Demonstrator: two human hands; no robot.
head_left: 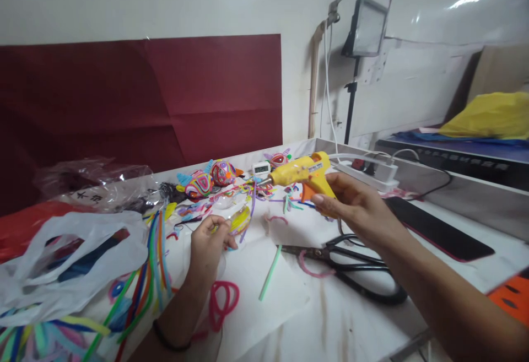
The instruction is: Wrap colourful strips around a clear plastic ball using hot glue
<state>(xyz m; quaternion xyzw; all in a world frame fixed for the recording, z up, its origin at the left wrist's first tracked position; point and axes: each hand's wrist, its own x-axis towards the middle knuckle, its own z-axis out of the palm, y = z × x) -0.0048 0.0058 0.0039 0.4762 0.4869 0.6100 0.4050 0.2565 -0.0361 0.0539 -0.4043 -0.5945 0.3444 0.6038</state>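
White tabletop (367,329), maroon sheet (144,103) behind.

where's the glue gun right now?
Head view, right of centre: the yellow glue gun is held in the right grip, pictured just right of the small white digital display and above the black-handled scissors.

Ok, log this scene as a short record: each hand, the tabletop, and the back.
left hand: pinching a yellow piece
right hand: holding the glue gun, nozzle pointing left
under right forearm: scissors
table right: phone
table left: white bag, colored strips
table back: digital display
wall: dark red sheet
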